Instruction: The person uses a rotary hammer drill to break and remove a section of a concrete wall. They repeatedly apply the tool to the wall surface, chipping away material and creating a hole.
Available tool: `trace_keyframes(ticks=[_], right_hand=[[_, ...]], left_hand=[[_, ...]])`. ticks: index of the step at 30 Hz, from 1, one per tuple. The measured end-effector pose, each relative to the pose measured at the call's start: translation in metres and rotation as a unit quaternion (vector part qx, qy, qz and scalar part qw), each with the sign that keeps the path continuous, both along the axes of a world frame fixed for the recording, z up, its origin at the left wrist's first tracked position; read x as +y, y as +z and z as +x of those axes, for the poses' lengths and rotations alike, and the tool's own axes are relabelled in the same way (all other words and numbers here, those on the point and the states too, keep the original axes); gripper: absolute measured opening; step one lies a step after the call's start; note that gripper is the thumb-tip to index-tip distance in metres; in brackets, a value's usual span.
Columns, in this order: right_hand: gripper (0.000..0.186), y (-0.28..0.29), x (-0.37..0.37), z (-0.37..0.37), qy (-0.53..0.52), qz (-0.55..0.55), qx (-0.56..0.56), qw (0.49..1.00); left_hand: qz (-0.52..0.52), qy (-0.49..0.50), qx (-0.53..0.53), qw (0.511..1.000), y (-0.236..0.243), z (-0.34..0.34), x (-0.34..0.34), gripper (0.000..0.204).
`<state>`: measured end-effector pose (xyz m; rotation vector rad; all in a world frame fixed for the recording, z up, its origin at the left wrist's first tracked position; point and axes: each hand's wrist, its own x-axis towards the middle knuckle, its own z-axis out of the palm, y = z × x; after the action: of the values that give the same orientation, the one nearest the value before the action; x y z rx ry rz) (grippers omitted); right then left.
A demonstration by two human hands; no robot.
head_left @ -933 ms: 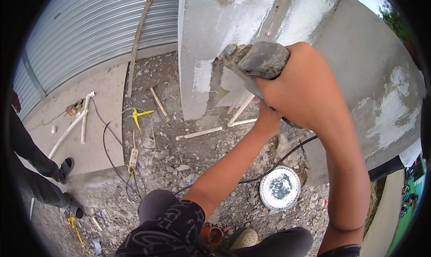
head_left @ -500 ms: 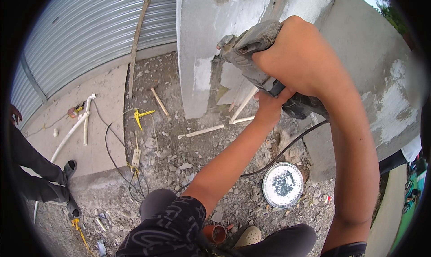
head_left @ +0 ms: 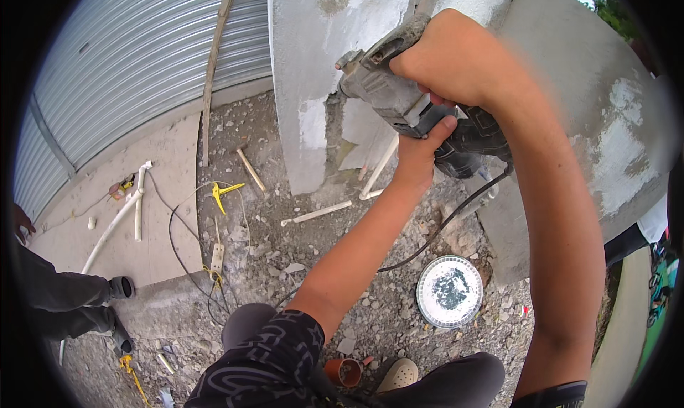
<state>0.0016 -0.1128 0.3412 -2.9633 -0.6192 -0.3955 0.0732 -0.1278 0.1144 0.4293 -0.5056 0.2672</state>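
Observation:
A dusty grey rotary hammer (head_left: 388, 91) is held up against the concrete wall (head_left: 303, 73), its front end at a rough chipped channel (head_left: 333, 134) in the plaster. My right hand (head_left: 452, 59) is closed round its handle at the top. Underneath, my left hand (head_left: 419, 155) grips the body, thumb up along its side and the other fingers mostly hidden. A black power cord (head_left: 456, 219) hangs from the tool's rear and runs down toward my left knee. The bit's tip cannot be made out.
Rubble covers the ground. About me are a white round bucket lid (head_left: 449, 292), white pipes (head_left: 317, 213), a hammer (head_left: 251, 170), a yellow tool (head_left: 225, 194), an extension socket (head_left: 217, 257) with cords and an orange cup (head_left: 343, 372). Another person's legs (head_left: 68, 301) stand at left.
The rotary hammer and both hands have shifted slightly up and left in view. The left thumb now shows along the tool's side. The other person's feet appear slightly moved.

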Motion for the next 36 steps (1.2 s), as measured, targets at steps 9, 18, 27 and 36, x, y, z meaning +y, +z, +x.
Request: trace_keyframes(ticks=[9, 18, 27, 36], right_hand=[[0.033, -0.084, -0.025, -0.053, -0.007, 0.232, 0.203, 0.951], [0.031, -0.156, -0.016, -0.14, -0.027, 0.31, 0.063, 0.948], [0.028, -0.151, 0.038, -0.148, -0.037, 0.258, 0.039, 0.965], [0.041, -0.163, 0.084, -0.139, -0.083, 0.069, 0.037, 0.993]], left_hand=[[0.069, 0.03, 0.018, 0.997, -0.104, -0.021, -0.008, 0.077], [0.137, 0.014, -0.094, 0.986, -0.175, -0.056, -0.006, 0.086], [0.145, -0.017, -0.109, 0.983, -0.177, -0.054, -0.002, 0.086], [0.169, -0.048, -0.104, 0.979, -0.182, -0.067, 0.015, 0.087]])
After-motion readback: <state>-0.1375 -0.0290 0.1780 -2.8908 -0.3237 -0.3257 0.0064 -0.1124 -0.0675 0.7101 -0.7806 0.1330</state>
